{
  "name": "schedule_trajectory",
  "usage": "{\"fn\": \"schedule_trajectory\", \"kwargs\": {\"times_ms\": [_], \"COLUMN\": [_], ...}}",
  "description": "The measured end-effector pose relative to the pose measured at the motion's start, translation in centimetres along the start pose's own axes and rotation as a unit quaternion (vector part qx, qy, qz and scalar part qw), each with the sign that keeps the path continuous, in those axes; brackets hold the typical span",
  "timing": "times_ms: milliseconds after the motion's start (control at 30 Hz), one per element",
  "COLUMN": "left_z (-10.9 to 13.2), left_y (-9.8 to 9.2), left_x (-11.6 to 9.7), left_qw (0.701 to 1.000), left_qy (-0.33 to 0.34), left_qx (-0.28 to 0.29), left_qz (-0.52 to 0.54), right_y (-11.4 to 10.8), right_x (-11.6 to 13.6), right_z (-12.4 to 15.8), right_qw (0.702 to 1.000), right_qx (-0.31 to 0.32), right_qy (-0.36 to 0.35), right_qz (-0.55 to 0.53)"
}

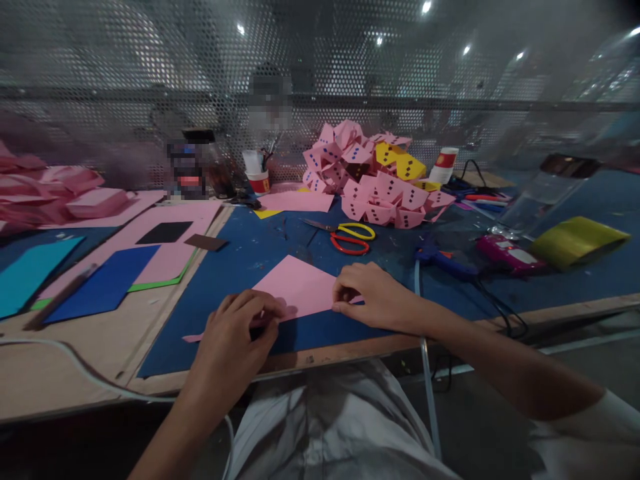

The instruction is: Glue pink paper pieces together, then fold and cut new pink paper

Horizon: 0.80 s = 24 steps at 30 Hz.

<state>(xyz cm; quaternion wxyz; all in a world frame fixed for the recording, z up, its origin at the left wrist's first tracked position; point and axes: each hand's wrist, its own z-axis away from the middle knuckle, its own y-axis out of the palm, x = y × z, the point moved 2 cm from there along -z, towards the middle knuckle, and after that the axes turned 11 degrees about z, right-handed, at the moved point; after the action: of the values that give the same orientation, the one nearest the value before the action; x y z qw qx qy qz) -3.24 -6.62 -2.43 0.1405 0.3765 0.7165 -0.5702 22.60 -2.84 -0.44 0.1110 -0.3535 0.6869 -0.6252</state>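
A sheet of pink paper [299,285] lies on the blue work surface in front of me, one corner pointing away. My left hand [245,327] is at its near left edge, thumb and fingers closed on the paper. At the right corner, my right hand [367,293] pinches the sheet between thumb and curled fingers. Both hands cover parts of its edges. A narrow pink strip [193,338] shows left of my left hand. Beyond the sheet lie scissors [336,233] with red and yellow handles.
Folded pink pieces with dark dots [383,193] are heaped at the back. To the right are a blue glue gun [445,260], its cord and a yellow tube [575,243]. Coloured sheets [107,280] lie left; a white cable [75,363] crosses the left table.
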Motion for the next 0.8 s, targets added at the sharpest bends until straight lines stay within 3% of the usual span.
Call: {"fn": "schedule_trajectory", "kwargs": {"times_ms": [500, 800], "left_z": [0.6, 0.8], "left_y": [-0.4, -0.8], "left_x": [0.7, 1.1], "left_qw": [1.000, 1.000], "left_qy": [-0.012, -0.017], "left_qx": [0.011, -0.010], "left_qz": [-0.002, -0.007], "right_y": [0.2, 0.1], "right_x": [-0.2, -0.1], "right_z": [0.1, 0.1], "right_qw": [1.000, 1.000], "right_qx": [-0.009, 0.001], "right_qy": [0.003, 0.007], "right_qz": [-0.001, -0.003]}}
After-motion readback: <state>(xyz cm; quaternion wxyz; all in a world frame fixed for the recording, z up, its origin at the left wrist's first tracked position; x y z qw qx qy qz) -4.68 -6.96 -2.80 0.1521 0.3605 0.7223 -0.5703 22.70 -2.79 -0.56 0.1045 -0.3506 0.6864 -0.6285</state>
